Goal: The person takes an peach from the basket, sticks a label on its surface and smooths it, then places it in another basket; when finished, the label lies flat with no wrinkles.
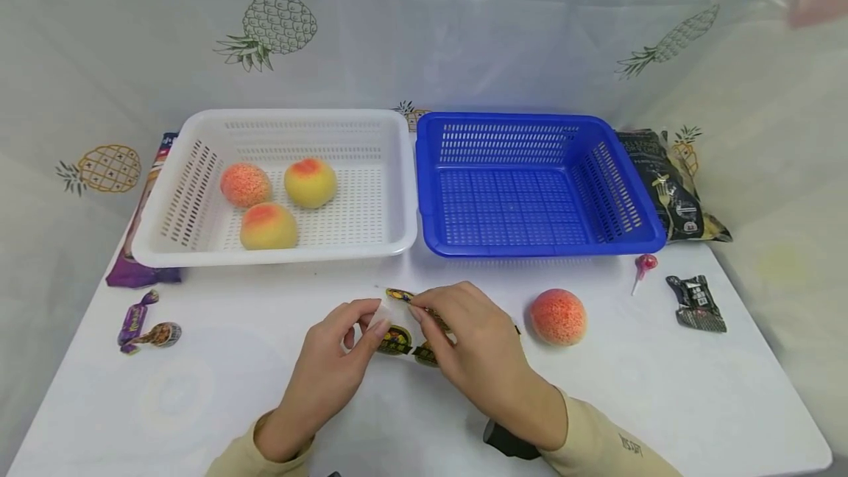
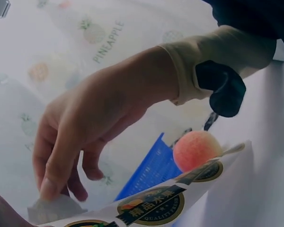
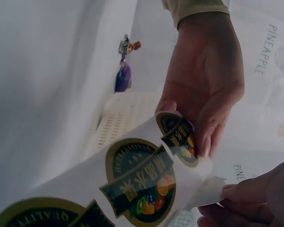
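A person's left grip (image 1: pixel 334 359) and right grip (image 1: pixel 486 348) pinched a strip of fruit stickers (image 1: pixel 395 342) between them, as a reddish peach (image 1: pixel 559 317) sat just right of the right grip.

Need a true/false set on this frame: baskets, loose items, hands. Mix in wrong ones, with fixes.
1. The white basket holds three peach-like fruits. True.
2. The lollipop is inside the blue basket. False: it lies on the table, near that basket's front right corner.
3. A loose fruit sits to the right of the right hand. True.
4. The left hand grips a candy. False: it holds the label strip.
5. The right hand pinches a pale translucent piece. True.
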`<state>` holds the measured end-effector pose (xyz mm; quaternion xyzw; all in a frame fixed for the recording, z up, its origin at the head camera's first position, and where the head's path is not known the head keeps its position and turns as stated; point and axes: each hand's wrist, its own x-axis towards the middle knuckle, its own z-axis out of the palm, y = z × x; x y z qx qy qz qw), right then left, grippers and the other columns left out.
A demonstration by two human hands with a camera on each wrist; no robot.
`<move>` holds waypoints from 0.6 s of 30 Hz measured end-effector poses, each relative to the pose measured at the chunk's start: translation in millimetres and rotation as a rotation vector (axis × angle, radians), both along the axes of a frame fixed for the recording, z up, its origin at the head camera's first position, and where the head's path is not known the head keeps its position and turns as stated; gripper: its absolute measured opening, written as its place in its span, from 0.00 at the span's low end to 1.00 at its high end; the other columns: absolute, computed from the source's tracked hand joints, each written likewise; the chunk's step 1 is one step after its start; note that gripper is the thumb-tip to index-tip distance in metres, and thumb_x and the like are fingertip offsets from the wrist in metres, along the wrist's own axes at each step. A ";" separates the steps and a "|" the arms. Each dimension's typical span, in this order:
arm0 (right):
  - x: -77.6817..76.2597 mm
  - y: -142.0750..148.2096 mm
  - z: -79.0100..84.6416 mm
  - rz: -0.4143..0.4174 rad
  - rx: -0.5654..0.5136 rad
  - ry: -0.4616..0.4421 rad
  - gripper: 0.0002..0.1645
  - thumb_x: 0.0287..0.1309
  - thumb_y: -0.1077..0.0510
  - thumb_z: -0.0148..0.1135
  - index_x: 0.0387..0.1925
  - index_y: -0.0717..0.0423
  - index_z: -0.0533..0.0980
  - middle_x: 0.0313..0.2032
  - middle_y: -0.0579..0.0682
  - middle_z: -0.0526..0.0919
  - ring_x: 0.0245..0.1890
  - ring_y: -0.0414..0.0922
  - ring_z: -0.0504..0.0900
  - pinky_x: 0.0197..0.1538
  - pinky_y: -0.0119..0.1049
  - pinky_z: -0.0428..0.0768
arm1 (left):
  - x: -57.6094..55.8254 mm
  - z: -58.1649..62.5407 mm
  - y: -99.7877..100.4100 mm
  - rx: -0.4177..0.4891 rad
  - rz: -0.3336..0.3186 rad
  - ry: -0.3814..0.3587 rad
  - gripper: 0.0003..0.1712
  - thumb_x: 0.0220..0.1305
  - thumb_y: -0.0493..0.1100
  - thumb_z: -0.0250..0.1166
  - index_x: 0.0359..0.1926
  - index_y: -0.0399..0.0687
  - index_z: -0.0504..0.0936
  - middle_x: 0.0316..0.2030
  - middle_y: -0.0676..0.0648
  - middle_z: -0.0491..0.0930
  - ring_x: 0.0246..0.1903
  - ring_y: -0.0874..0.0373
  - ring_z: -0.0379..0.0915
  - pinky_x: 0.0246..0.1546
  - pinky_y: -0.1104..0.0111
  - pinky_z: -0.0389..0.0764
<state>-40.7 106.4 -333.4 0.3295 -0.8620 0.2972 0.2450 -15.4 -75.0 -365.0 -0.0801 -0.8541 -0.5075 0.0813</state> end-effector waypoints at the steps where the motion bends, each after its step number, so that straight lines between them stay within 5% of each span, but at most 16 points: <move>1: -0.5 0.3 0.2 -0.004 -0.012 -0.011 0.07 0.52 0.59 0.60 0.35 0.52 0.77 0.32 0.41 0.80 0.34 0.36 0.75 0.37 0.27 0.74 | 0.4 -0.3 -0.9 0.000 -0.004 -0.009 0.08 0.56 0.44 0.62 0.39 0.59 0.77 0.26 0.62 0.71 0.26 0.68 0.64 0.25 0.74 0.66; 8: -4.9 4.1 0.7 -0.011 -0.054 -0.035 0.05 0.51 0.60 0.60 0.33 0.51 0.76 0.28 0.39 0.77 0.28 0.34 0.73 0.32 0.22 0.70 | 2.0 -9.9 -8.7 0.028 -0.044 -0.124 0.07 0.58 0.48 0.59 0.39 0.63 0.76 0.25 0.62 0.75 0.25 0.67 0.67 0.24 0.75 0.66; 14: -7.4 8.8 -0.4 -0.030 -0.072 -0.024 0.05 0.51 0.61 0.60 0.33 0.53 0.77 0.28 0.40 0.79 0.29 0.34 0.75 0.32 0.22 0.72 | 2.9 -21.8 -20.9 0.032 -0.019 -0.365 0.09 0.56 0.52 0.61 0.38 0.58 0.76 0.26 0.56 0.75 0.24 0.65 0.68 0.27 0.75 0.70; 18: -7.4 13.8 -3.2 -0.060 -0.069 -0.025 0.05 0.50 0.61 0.60 0.32 0.53 0.77 0.27 0.40 0.78 0.28 0.33 0.75 0.28 0.22 0.71 | 4.4 -32.3 -33.0 -0.071 0.032 -0.481 0.10 0.55 0.51 0.62 0.37 0.54 0.75 0.26 0.55 0.75 0.24 0.66 0.68 0.28 0.74 0.70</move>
